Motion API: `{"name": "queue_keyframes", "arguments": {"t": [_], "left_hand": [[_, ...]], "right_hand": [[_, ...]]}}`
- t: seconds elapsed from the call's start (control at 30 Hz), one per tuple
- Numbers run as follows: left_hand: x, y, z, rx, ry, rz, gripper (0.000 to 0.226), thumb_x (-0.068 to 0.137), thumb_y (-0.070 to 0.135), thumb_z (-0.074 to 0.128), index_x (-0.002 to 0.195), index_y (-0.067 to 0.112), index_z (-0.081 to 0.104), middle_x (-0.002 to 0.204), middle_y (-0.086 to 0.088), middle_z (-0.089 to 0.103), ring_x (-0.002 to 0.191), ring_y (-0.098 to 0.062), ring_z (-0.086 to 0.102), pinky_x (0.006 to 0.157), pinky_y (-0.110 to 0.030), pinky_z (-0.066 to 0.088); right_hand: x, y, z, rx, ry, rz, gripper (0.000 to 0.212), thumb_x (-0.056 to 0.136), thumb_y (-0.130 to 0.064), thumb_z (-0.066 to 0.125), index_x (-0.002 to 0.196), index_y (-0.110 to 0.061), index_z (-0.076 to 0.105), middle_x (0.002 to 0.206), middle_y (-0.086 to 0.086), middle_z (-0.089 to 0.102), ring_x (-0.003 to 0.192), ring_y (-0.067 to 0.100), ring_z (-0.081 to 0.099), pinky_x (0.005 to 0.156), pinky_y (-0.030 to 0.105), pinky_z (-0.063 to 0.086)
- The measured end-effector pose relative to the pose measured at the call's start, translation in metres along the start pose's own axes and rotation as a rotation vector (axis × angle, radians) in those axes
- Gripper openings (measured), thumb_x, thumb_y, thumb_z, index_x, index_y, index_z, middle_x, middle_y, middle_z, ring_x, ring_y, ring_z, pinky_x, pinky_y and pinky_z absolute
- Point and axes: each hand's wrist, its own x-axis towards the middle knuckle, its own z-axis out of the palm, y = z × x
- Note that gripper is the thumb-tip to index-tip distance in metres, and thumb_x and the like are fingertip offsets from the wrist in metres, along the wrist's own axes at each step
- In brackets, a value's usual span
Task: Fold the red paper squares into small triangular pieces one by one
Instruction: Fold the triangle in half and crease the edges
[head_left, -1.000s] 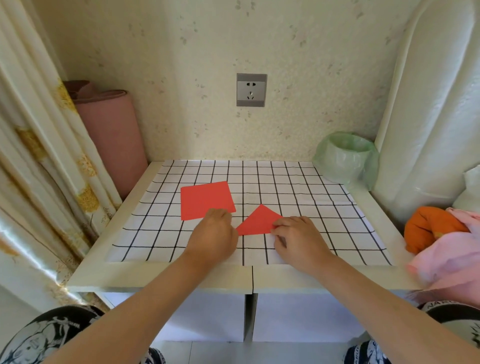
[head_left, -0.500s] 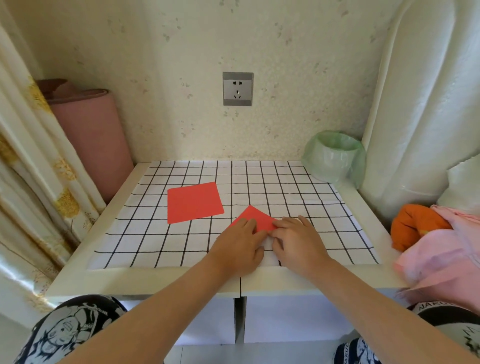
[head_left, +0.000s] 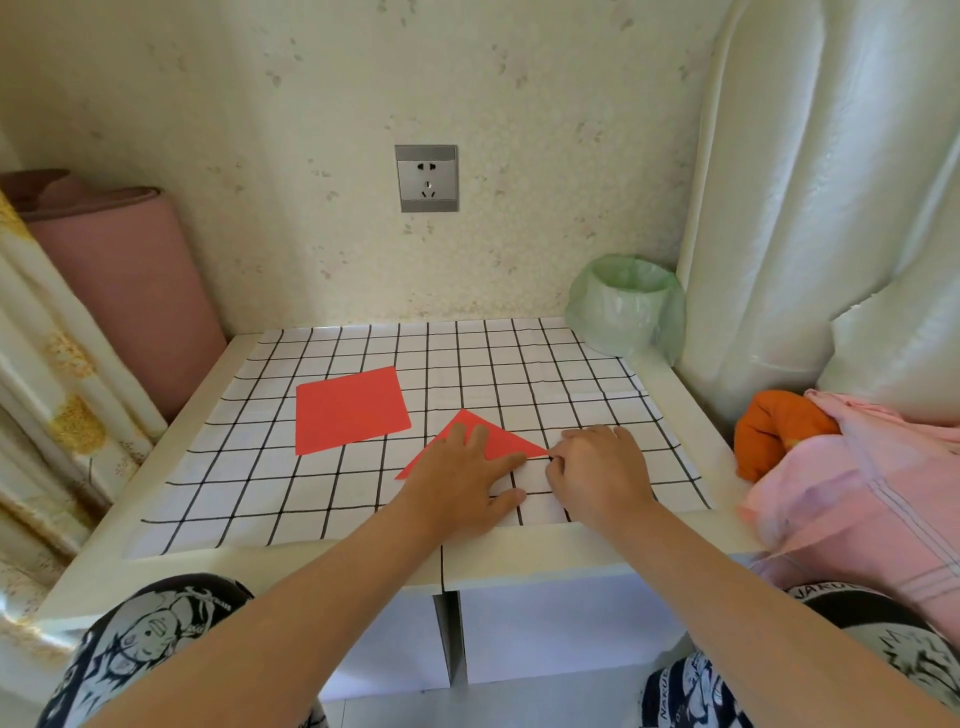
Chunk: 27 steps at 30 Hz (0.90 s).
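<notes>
**Head view: red paper triangle being creased, one square waiting**

- Item 1: folded red paper triangle. It is lying flat on the black-and-white grid-patterned sheet that is covering the white worktop, near the front and slightly right of centre. Its apex is pointing towards the wall and its long edge is facing the person.
- Item 2: flat red paper square. It is sitting unfolded on the same sheet, left of the triangle and apart from it, with neither hand touching it.
- Left hand: it is lying across the triangle with fingers spread and straight, pressing the paper down.
- Right hand: it is curling, knuckles up, with thumb and forefinger appearing to be pinching the triangle's right corner.
- Step, as judged: a crease is being set or the next fold is being started. The square is still to be folded.
- Handling, as judged: the paper is looking thin, light and easily creased. It is likely to slide on the smooth sheet unless one hand is pinning it. Corners are the best place to take hold, and a fingertip running along the fold should sharpen it. Rough pulling is risking a tear or a skewed edge.
- Surroundings: a green bag-lined bin is standing at the back right corner.
</notes>
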Motion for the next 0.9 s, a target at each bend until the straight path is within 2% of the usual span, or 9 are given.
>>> {"name": "queue_keyframes", "arguments": {"t": [0.13,0.27,0.37,0.47,0.53,0.6,0.73,0.83,0.9], "left_hand": [[-0.002,0.0,-0.003,-0.044,0.014,-0.007,0.054,0.096,0.065,0.026,0.146,0.045,0.033,0.132,-0.009,0.043,0.123,-0.029,0.039,0.09,-0.036,0.043],[-0.001,-0.013,-0.002,-0.204,0.038,-0.027,0.045,0.096,0.051,0.042,0.138,0.038,0.047,0.12,0.0,0.046,0.114,-0.02,0.042,0.082,-0.032,0.044],[0.004,-0.031,0.002,-0.36,0.016,-0.064,0.039,0.094,0.04,0.055,0.131,0.028,0.057,0.116,0.002,0.049,0.113,-0.017,0.044,0.087,-0.031,0.045],[0.008,-0.044,0.005,-0.488,0.037,-0.01,0.036,0.09,0.031,0.064,0.125,0.025,0.062,0.115,0.005,0.051,0.111,-0.014,0.046,0.091,-0.028,0.042],[0.01,-0.048,0.003,-0.496,0.036,0.007,0.03,0.09,0.028,0.064,0.121,0.024,0.064,0.107,0.009,0.05,0.105,-0.011,0.046,0.083,-0.023,0.036],[0.014,-0.052,0.002,-0.429,0.043,0.02,0.026,0.091,0.032,0.061,0.116,0.026,0.066,0.107,0.011,0.054,0.104,-0.011,0.049,0.078,-0.024,0.038],[0.021,-0.059,-0.002,-0.364,0.029,0.047,0.027,0.089,0.041,0.059,0.114,0.032,0.065,0.107,0.012,0.061,0.1,-0.01,0.052,0.079,-0.034,0.051],[0.024,-0.064,-0.008,-0.396,0.05,0.063,0.027,0.09,0.043,0.056,0.114,0.036,0.066,0.1,0.015,0.065,0.09,-0.007,0.056,0.074,-0.03,0.052],[0.026,-0.067,-0.014,-0.425,0.08,0.035,0.024,0.092,0.04,0.057,0.113,0.037,0.067,0.098,0.016,0.069,0.085,-0.003,0.06,0.072,-0.027,0.051]], "right_hand": [[0.0,-0.003,-0.004,-0.046,-0.03,0.014,0.033,0.092,-0.033,0.038,0.086,-0.026,0.07,0.093,-0.008,0.067,0.098,0.019,0.059,0.095,0.038,0.038],[0.003,-0.007,-0.008,-0.142,-0.014,-0.002,0.029,0.094,-0.031,0.041,0.095,-0.024,0.069,0.1,-0.005,0.063,0.102,0.02,0.056,0.103,0.042,0.033],[0.014,-0.004,-0.006,-0.043,0.118,-0.161,0.025,0.092,-0.03,0.05,0.106,-0.024,0.069,0.107,-0.004,0.064,0.102,0.022,0.057,0.092,0.039,0.039],[0.026,-0.005,-0.003,0.221,0.036,-0.384,0.022,0.09,-0.03,0.064,0.111,-0.028,0.07,0.105,-0.007,0.064,0.096,0.019,0.057,0.084,0.036,0.044],[0.034,-0.008,-0.004,0.3,-0.064,-0.425,0.022,0.088,-0.034,0.069,0.11,-0.031,0.071,0.106,-0.009,0.064,0.095,0.016,0.057,0.084,0.035,0.045],[0.043,-0.008,-0.006,0.317,-0.081,-0.45,0.021,0.087,-0.038,0.071,0.107,-0.034,0.072,0.103,-0.012,0.064,0.095,0.014,0.058,0.083,0.033,0.046],[0.059,-0.005,-0.008,0.232,-0.053,-0.564,0.014,0.089,-0.041,0.065,0.099,-0.037,0.074,0.088,-0.012,0.065,0.083,0.009,0.06,0.072,0.034,0.05],[0.067,-0.009,-0.004,0.199,0.024,-0.603,0.019,0.092,-0.036,0.055,0.092,-0.033,0.074,0.076,-0.01,0.065,0.069,0.01,0.059,0.066,0.034,0.05],[0.07,-0.014,-0.006,0.276,0.051,-0.57,0.018,0.092,-0.03,0.057,0.091,-0.031,0.074,0.073,-0.011,0.067,0.063,0.009,0.058,0.063,0.031,0.048]]}}
